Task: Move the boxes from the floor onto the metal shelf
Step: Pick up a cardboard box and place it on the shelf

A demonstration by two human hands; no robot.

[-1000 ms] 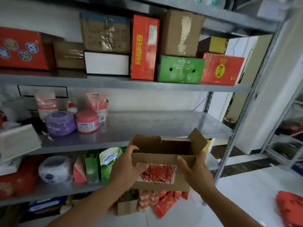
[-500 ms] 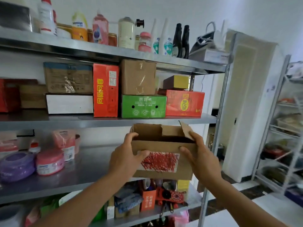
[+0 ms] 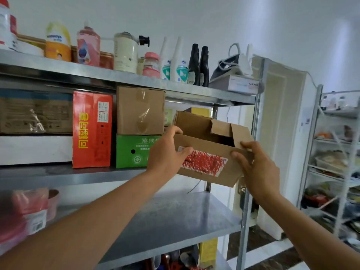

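Cardboard box [image 3: 209, 145] in both curled hands [image 3: 165, 153]

The cardboard box [image 3: 209, 151] is small and brown. Its top flaps are open and bent (one sticks up at the right end), and a white label scribbled over in red sits on its near side. It rests on no surface and is tilted, right end lower, gripped at its ends by the left hand [image 3: 165, 154] and the right hand [image 3: 259, 168]. It hangs at the front right of the metal shelf [image 3: 58, 178], level with the second tier from the top.
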